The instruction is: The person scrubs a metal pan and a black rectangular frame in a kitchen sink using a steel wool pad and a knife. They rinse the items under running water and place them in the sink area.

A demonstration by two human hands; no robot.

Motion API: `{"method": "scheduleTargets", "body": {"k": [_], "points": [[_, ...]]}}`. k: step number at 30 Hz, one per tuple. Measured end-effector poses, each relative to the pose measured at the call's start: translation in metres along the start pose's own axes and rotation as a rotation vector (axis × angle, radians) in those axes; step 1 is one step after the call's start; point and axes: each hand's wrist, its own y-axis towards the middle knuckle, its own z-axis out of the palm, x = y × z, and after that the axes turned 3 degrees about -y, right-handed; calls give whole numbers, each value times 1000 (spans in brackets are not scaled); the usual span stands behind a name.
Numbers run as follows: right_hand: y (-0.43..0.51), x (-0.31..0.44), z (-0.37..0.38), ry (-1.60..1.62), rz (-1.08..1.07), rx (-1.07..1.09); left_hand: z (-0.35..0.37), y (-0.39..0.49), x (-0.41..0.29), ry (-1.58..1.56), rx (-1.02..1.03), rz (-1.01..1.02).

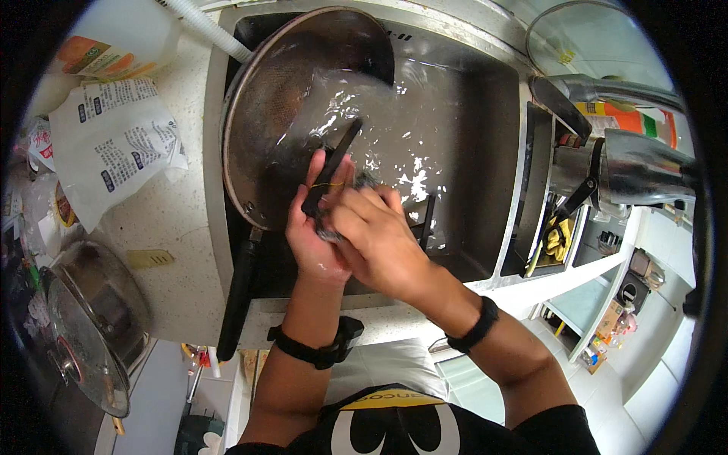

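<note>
My left hand (313, 233) is palm up over the sink, holding a slim black object (341, 156), perhaps a handle or utensil, with a thin yellow band across it. My right hand (375, 236) lies over the left palm, its fingers curled on what looks like a steel-wool scrubber (329, 228); the grip is partly hidden. A frying pan (273, 102) leans tilted in the left of the dark sink (483, 170), its black handle (242, 296) over the front edge. Water with bright reflections lies in the sink. Another black piece (427, 222) stands partly hidden right of my hands.
A white printed plastic bag (119, 142) and a lidded metal pot (108, 290) sit on the left counter. A white corrugated hose (205, 25) reaches the pan's rim. At the right are a glass lid (586, 40), a metal faucet (625, 91) and a narrow side compartment with yellow-handled things (557, 239).
</note>
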Motion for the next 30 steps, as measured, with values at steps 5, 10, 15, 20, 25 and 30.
{"method": "scheduleTargets", "body": {"k": [5, 10, 15, 20, 25, 30], "points": [[46, -24, 21, -140, 209, -15, -2, 1, -1, -152, -89, -44], [23, -1, 17, -38, 239, 270, -4, 3, -3, -40, 53, -35], [15, -50, 31, -107, 176, 79, 6, 3, 2, 32, -260, 9], [58, -118, 40, -447, 570, 151, 10, 8, 3, 236, -228, -7], [25, -53, 21, 25, 167, 191, 9, 13, 8, 49, -415, -62], [24, -66, 26, -53, 225, 225, 9, 12, 8, 110, -346, 9]]}}
